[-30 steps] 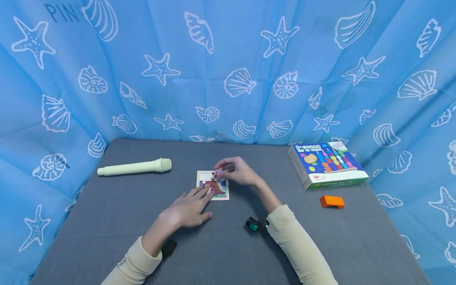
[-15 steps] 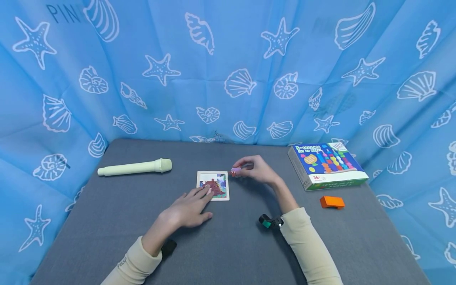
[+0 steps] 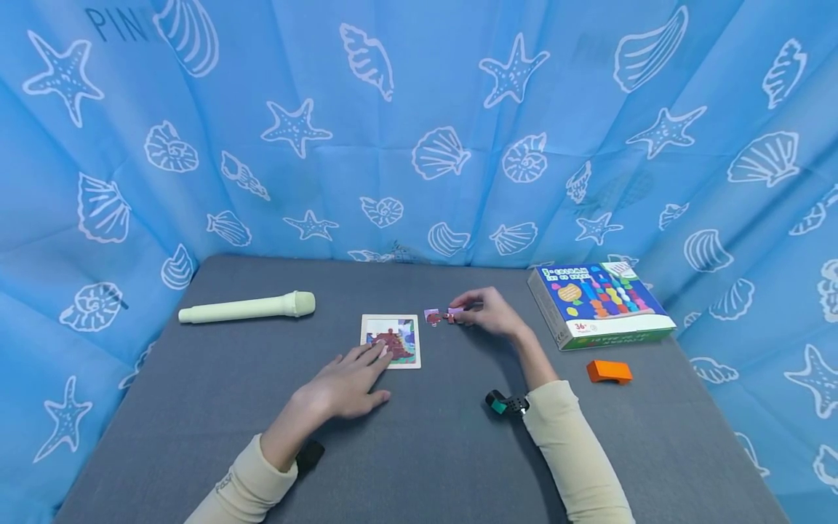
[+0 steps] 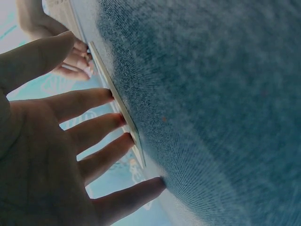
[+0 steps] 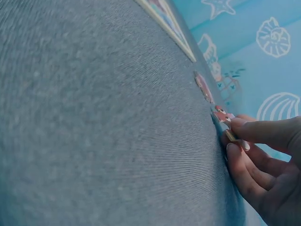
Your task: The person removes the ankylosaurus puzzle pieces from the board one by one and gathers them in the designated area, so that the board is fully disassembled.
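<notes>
A small jigsaw puzzle in a white-rimmed square tray lies mid-table, with a gap in its upper left part. My left hand rests on its lower left, fingers spread; the left wrist view shows several fingertips touching the tray. Right of the tray, my right hand pinches a pink and red puzzle piece between thumb and fingers, low over the cloth. Another pink and red puzzle piece lies flat between the tray and that hand.
A pale green toy microphone lies at the back left. At the right stand a colourful toy box and, before it, an orange arched block. A blue shell-patterned curtain hangs behind the grey-covered table.
My right hand has carried pink and red puzzle pieces from the tray to the right. One now lies on the cloth and the hand is farther right. The left hand has stayed put.
</notes>
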`<state>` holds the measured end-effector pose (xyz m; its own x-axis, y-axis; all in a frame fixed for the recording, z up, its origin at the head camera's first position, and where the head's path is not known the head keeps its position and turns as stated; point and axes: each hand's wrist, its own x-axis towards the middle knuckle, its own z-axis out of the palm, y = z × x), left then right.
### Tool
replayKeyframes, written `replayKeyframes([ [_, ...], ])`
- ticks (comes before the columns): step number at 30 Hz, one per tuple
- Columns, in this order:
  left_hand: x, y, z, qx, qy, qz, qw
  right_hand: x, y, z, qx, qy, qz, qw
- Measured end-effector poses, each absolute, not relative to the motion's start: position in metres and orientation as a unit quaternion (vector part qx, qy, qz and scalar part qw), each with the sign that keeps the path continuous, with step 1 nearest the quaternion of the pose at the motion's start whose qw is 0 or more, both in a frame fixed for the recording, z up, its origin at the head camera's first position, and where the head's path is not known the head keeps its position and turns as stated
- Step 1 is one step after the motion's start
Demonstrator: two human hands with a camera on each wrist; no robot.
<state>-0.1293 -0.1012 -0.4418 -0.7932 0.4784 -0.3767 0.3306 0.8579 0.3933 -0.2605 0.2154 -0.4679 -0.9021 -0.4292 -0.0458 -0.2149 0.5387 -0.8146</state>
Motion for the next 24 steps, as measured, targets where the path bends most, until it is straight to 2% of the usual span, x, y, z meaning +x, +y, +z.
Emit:
replayKeyframes([
  [17,-0.1326,-0.1089,-0.4372,0.236,0.933,0.155,0.223,-0.2575,0.2142,-0.4663,-0.151,0.909,-0.383,0.068],
  [24,-0.1355,-0.1101,-0.4418,0.240,0.933,0.164,0.210,-0.2561,0.2072,-0.4634,-0.159,0.891,-0.418,0.080],
])
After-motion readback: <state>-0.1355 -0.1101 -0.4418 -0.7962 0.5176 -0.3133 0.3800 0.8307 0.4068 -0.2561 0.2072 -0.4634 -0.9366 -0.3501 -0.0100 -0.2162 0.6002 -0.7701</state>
